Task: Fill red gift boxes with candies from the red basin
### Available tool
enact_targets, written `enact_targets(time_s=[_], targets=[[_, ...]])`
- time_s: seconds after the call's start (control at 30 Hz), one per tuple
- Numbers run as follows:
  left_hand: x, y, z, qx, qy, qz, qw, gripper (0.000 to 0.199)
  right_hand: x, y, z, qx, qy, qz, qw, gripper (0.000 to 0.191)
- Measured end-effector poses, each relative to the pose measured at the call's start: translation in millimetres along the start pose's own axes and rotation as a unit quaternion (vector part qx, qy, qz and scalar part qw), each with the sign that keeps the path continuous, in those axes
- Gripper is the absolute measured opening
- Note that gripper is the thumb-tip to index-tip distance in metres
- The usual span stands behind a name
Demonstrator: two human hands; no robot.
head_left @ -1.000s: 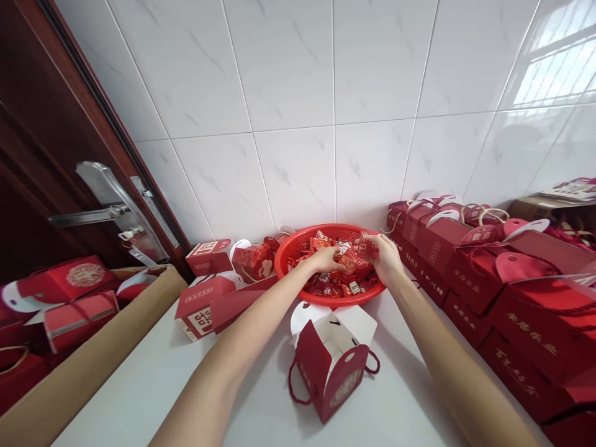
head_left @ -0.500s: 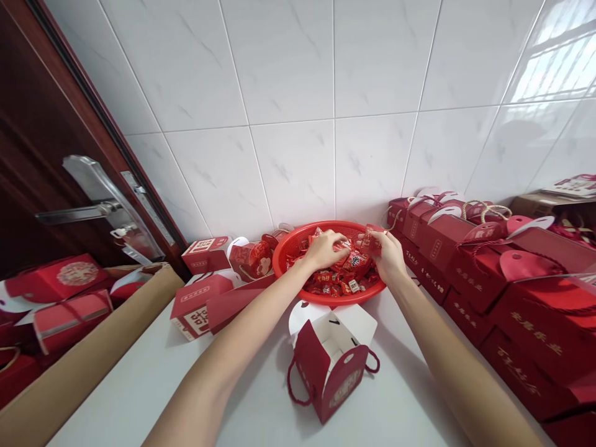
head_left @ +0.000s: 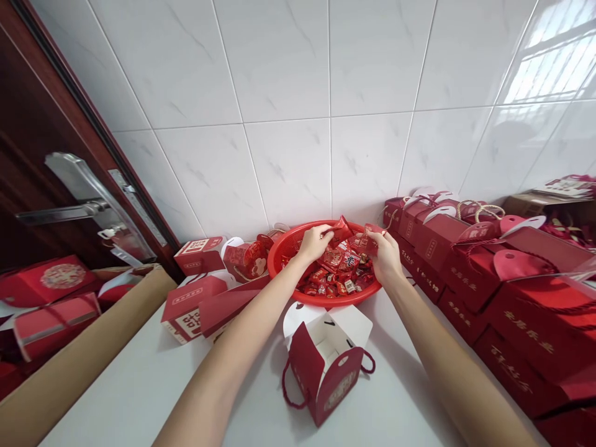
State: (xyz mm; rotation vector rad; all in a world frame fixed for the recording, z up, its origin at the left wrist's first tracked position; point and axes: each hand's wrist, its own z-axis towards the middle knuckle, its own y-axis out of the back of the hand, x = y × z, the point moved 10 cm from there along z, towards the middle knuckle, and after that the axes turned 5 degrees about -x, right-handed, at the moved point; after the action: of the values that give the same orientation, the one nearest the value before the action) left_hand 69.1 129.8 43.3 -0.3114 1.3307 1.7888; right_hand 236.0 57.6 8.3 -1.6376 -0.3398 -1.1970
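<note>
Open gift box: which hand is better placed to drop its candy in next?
Left, marginally. The left hand has a red packet lifted clear of the basket; the right hand clutches packets further right of the open gift box.

Red gift boxes [head_left: 507, 279] line a tiled wall [head_left: 288, 93]; a door handle [head_left: 69, 198] at left.

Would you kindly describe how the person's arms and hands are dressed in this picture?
Both forearms are bare, with no sleeves in view. The left hand and the right hand wear no gloves, and no watch or bracelet shows on either wrist. Rings cannot be made out.
</note>
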Motion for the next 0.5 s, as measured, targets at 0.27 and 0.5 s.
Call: enact_targets(time_s=[0.27,0.5], targets=[[-9,19.9,-2,-0.088,-0.071,-0.079,0.991,0.031,-3,0,4,0.019,0.015,-0.006,1.0,0.02],[-3,10.7,-7,-0.022,-0.04,0.003,0.999,0.04,-6,4,5,0.001,0.008,-0.004,1.0,0.018]])
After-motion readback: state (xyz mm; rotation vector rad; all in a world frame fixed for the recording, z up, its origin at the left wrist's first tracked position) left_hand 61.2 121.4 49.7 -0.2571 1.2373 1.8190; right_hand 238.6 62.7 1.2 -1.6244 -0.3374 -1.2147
